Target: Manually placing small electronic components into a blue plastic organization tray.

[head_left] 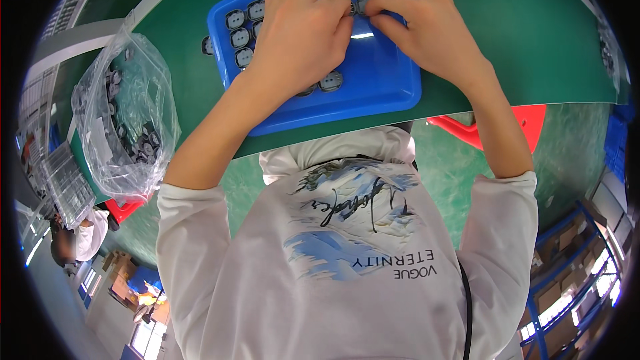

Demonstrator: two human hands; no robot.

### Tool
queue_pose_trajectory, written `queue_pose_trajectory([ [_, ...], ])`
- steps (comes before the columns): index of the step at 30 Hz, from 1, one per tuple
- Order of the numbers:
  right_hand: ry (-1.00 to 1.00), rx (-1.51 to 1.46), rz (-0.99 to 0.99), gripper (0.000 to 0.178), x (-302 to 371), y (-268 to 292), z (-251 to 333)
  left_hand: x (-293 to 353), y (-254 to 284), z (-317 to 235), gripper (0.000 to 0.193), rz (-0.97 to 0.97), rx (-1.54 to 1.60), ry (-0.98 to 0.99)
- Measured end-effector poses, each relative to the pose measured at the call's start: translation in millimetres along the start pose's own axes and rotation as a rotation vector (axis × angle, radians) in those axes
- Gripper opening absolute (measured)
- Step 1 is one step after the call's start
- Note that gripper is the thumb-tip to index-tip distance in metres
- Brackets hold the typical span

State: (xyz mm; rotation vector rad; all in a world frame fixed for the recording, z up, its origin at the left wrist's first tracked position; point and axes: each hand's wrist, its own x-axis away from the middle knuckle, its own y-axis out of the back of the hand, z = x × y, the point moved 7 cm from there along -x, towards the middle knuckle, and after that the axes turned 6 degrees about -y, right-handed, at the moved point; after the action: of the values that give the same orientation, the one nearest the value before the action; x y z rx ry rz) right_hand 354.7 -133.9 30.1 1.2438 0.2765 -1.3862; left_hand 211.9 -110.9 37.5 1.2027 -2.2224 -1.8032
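A shallow blue tray (390,83) holds several small rounded parts (236,19), grey with black rims and small holes, set in rows. Over the middle of the tray, my left hand (297,23) is closed, its fingers curled down; whatever is in them is hidden behind the hand. My right hand (427,17) reaches over the tray's right side, thumb and forefinger closed around a grey-and-black part (363,5) near the far edge. Two such parts (331,81) lie partly in view below my left wrist. Another loose part (207,45) rests just outside the tray's left wall.
On the left of the green table (507,33) stands an open clear plastic bag (127,113) with more dark parts inside. A red stool (530,123) is under the table's front edge at right. Another person (87,237) sits far left. Blue shelving (567,273) holds boxes at lower right.
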Motion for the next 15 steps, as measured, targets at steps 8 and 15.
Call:
queue_pose_trajectory([
  [8,-0.482,0.21,0.483,0.018,-26,2,13,9,23,8,0.018,-0.01,0.029,0.107],
  [15,-0.542,0.233,0.372,0.022,-39,9,14,73,107,62,0.015,-0.234,-0.107,0.249],
])
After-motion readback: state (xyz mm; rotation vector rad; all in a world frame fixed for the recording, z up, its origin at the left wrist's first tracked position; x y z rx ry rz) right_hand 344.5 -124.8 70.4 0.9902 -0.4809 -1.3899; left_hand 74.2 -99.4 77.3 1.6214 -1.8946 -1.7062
